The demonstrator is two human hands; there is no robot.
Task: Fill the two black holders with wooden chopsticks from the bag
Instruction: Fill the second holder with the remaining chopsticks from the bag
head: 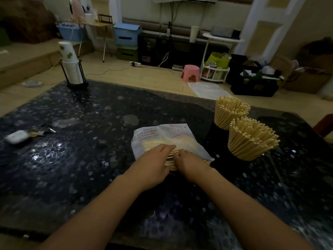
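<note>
A white plastic bag [165,134] with red print lies on the dark table, and a bundle of wooden chopsticks [173,156] sticks out of its near end. My left hand [153,163] lies over the left part of the bundle with its fingers laid across the sticks. My right hand [191,163] rests on the bundle's right part, fingers bent over it. To the right stand two black holders, a far one [216,129] and a near one [236,154], each packed with upright chopsticks that fan outward.
The dark speckled table [90,141] carries a black stand of stacked paper cups [72,69] at the back left and a white case with small items [16,138] at the left. Beyond the table are a pink stool [191,73], boxes and shelves.
</note>
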